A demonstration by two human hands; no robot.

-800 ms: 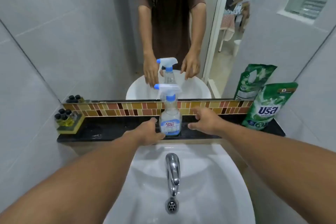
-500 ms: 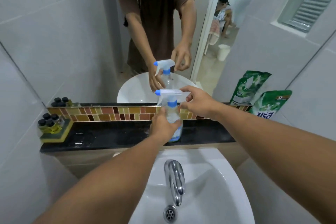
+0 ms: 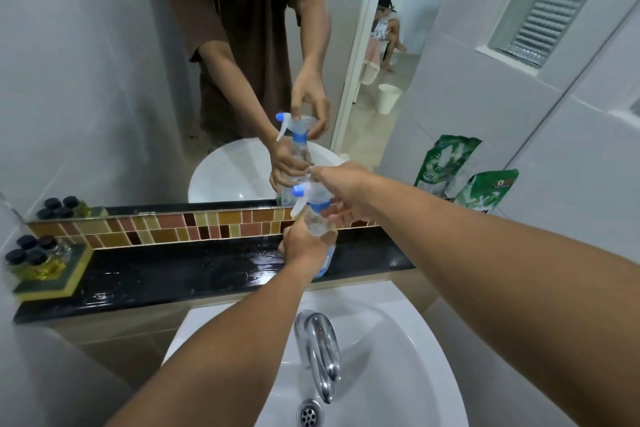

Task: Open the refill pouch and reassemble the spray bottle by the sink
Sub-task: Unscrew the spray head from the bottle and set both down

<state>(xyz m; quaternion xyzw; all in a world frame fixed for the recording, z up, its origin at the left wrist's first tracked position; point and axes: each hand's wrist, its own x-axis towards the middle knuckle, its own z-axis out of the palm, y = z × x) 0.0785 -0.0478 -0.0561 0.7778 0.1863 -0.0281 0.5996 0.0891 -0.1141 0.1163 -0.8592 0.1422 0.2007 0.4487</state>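
A clear spray bottle (image 3: 317, 224) with a white and blue trigger head (image 3: 310, 194) stands on the black ledge (image 3: 180, 270) behind the sink. My left hand (image 3: 303, 244) is wrapped around the bottle's body. My right hand (image 3: 341, 191) grips the trigger head from the right, fingers around its blue collar. The green refill pouch (image 3: 486, 192) leans against the wall at the ledge's right end, partly hidden behind my right forearm. The mirror repeats both hands on the bottle.
A white sink (image 3: 398, 357) with a chrome tap (image 3: 320, 347) lies below the ledge. Small dark-capped bottles (image 3: 31, 255) sit on a tray at the ledge's left end. A mosaic tile strip (image 3: 173, 225) runs under the mirror. Tiled walls close in on both sides.
Both hands reached in from either side of the bottle. My left hand closed on its body, then my right hand closed on the trigger head. The view tilted down and shifted right.
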